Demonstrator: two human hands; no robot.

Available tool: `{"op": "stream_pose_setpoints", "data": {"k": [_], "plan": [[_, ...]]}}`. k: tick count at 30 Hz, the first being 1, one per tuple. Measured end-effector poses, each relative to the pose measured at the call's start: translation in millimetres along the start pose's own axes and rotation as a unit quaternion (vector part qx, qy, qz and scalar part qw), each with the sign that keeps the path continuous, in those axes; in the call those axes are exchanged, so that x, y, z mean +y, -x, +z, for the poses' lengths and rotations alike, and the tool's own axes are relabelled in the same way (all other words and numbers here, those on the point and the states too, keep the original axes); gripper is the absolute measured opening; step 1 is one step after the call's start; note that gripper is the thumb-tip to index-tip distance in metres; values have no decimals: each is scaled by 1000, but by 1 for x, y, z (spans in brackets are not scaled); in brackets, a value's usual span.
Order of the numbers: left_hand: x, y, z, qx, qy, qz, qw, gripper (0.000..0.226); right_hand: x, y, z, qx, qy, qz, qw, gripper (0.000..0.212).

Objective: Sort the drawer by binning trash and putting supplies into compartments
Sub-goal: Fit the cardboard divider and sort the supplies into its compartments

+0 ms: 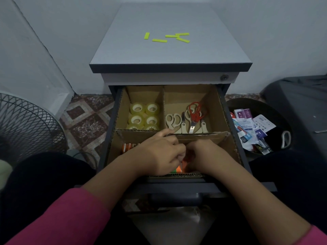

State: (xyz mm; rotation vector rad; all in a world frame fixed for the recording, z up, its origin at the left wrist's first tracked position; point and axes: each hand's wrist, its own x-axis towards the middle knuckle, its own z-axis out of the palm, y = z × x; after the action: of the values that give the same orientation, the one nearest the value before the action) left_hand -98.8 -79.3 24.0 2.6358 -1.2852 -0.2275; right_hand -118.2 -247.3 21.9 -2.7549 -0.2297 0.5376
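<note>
Six rolls of clear tape [144, 117] sit in the drawer's far left compartment — two columns of three. The far right compartment holds scissors [187, 119]: one red-handled pair on top and at least three beige-handled pairs, the exact number unclear where they overlap. Five yellow-green strips [168, 37] lie on the cabinet top [169, 55]. Two hands — left hand [159, 154], right hand [205, 154] — are in the near compartment.

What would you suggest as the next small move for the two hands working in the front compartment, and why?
Probably settle the orange items flat into the front compartment, then lift both hands clear. The left hand and right hand are curled together over them, while tape rolls and scissors already sit sorted behind.
</note>
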Motion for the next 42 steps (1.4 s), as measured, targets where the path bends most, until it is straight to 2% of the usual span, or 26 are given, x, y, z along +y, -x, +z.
{"op": "stream_pose_setpoints", "data": {"k": [10, 42], "plan": [[3, -3, 2, -16, -32, -15, 999, 16, -1, 0, 0, -1, 3, -4, 1000, 25], [-1, -3, 3, -15, -4, -2, 1000, 14, -3, 1, -2, -14, -25, -6, 1000, 19]]}}
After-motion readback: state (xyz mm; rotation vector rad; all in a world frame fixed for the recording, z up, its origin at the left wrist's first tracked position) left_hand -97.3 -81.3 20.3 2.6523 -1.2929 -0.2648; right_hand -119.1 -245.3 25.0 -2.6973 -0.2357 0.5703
